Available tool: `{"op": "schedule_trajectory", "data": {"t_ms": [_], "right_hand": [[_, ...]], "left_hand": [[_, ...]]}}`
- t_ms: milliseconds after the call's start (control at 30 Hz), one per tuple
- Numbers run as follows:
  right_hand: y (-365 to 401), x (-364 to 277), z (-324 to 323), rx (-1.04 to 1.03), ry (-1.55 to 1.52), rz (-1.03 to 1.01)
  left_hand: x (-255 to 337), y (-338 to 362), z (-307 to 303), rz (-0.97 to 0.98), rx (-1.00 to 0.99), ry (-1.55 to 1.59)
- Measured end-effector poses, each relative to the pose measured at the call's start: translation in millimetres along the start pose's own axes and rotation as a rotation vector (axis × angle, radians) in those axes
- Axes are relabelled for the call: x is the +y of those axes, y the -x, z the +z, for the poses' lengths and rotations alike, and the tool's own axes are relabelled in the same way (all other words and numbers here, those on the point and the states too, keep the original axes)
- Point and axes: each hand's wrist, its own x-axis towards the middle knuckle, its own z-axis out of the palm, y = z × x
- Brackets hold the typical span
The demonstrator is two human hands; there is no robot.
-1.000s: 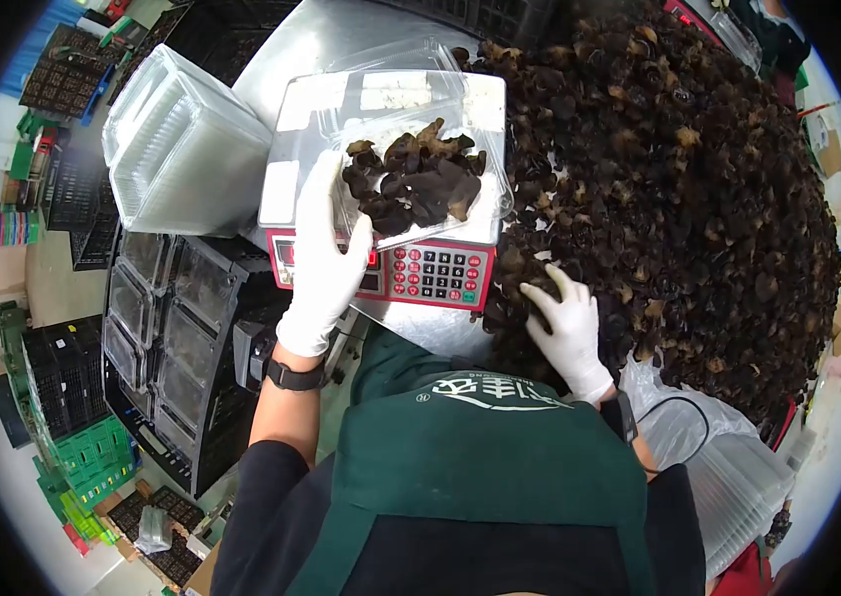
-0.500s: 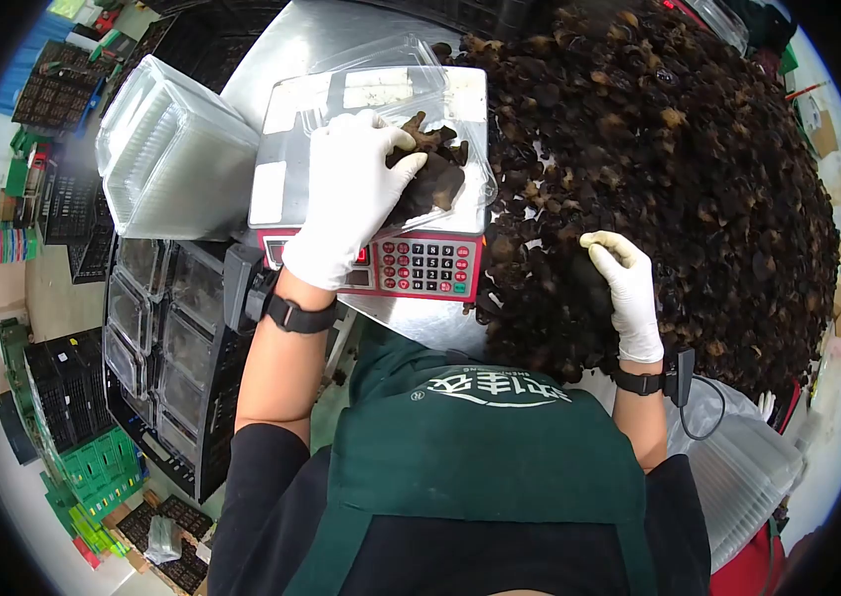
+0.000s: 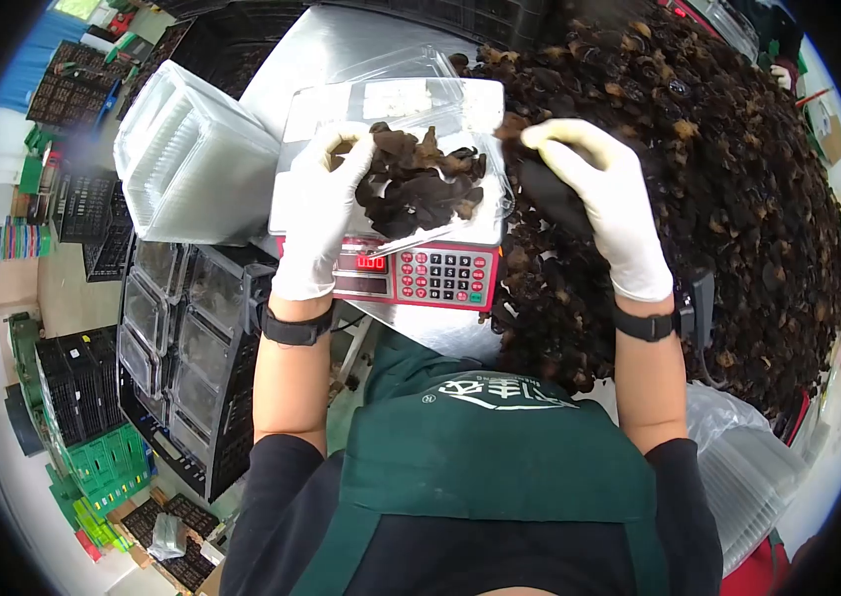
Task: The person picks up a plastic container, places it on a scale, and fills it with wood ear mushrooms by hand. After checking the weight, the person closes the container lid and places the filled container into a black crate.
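Dark wood ear mushrooms (image 3: 425,199) lie in a clear plastic tray (image 3: 488,211) on the white-topped weighing scale (image 3: 485,104). My left hand (image 3: 319,204), in a white glove, is at the tray's left side, beside the mushrooms. Its fingers and thumb are curled together; what they grip is hidden. Just right of the scale, my gloved right hand (image 3: 604,194) is closed in a pinch, with a dark, blurred wood ear mushroom (image 3: 552,194) under its fingers. Red digits glow on the scale's front panel, partly behind my left wrist.
A large heap of wood ear mushrooms (image 3: 738,199) covers the table's right side. Stacked clear trays (image 3: 197,164) stand left of the scale. A black crate (image 3: 187,368) holding clear boxes is at lower left. More stacked trays (image 3: 743,487) sit at lower right. Another person's hand (image 3: 781,75) shows at far right.
My right hand has moved up and left from the heap's front to the scale's right side. My left hand has drawn back from over the mushrooms to the tray's left side, uncovering them.
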Motion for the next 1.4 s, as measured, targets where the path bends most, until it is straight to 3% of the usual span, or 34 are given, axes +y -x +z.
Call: {"op": "schedule_trajectory", "data": {"t_ms": [133,167,200,267,300,433,567,633,667,700,733,833,867,933,967,1067,1100,1133,1200,1233,1300,1400], "right_hand": [[-38,10,51,-0.120,0.098,-0.326],[-44,6,58,-0.228,0.277,-0.357],[-53,25,68,-0.296,0.290,-0.552],[-53,50,82,-0.351,0.567,-0.690],[-51,54,83,-0.407,0.645,-0.628],[-36,8,80,-0.396,0.713,-0.552],[-26,-12,76,-0.040,0.785,-0.843],[-5,-36,74,-0.131,0.524,-0.508],[6,-45,74,-0.169,0.390,-0.340],[12,-43,78,-0.137,0.327,-0.365],[20,-49,77,-0.193,0.262,-0.251],[40,-28,65,-0.161,0.219,-0.235],[49,-25,58,-0.149,0.089,-0.119],[71,-18,42,-0.112,-0.184,0.108],[84,-17,29,-0.065,-0.166,0.205],[144,-8,-6,0.110,0.110,0.248],[165,-21,-19,0.039,0.444,0.302],[194,-10,-28,0.061,0.454,0.231],[250,-14,-39,0.046,0.572,0.393],[276,-17,-44,-0.005,0.607,0.601],[325,-13,-55,-0.175,1.054,0.648],[334,-9,-41,0.037,1.220,0.664]], "left_hand": [[0,7,-10,0.007,-0.057,0.391],[-3,8,-10,0.007,-0.050,0.498],[-6,10,-14,-0.001,-0.070,0.553],[-11,15,-25,-0.016,-0.114,0.664],[-12,17,-29,-0.032,-0.161,0.767],[-13,28,-34,-0.082,-0.190,0.969],[-12,36,-26,-0.101,-0.150,1.048],[-13,38,-24,0.121,-0.095,0.430],[3,45,-15,0.074,-0.033,0.376],[18,52,-6,0.024,0.025,0.324],[21,55,2,0.107,0.087,0.245],[38,74,21,0.215,0.007,0.202],[40,77,23,0.272,-0.079,0.181],[46,81,33,0.124,-0.206,0.362],[47,80,27,0.119,-0.253,0.312],[49,66,3,0.179,-0.066,0.136],[39,57,-12,0.195,-0.009,0.115],[28,47,-29,0.214,0.053,0.092],[8,32,-55,0.213,0.097,0.028],[2,28,-64,0.233,0.103,-0.070],[3,25,-67,0.284,-0.013,-0.303],[12,19,-39,0.409,-0.161,-0.425]]}}
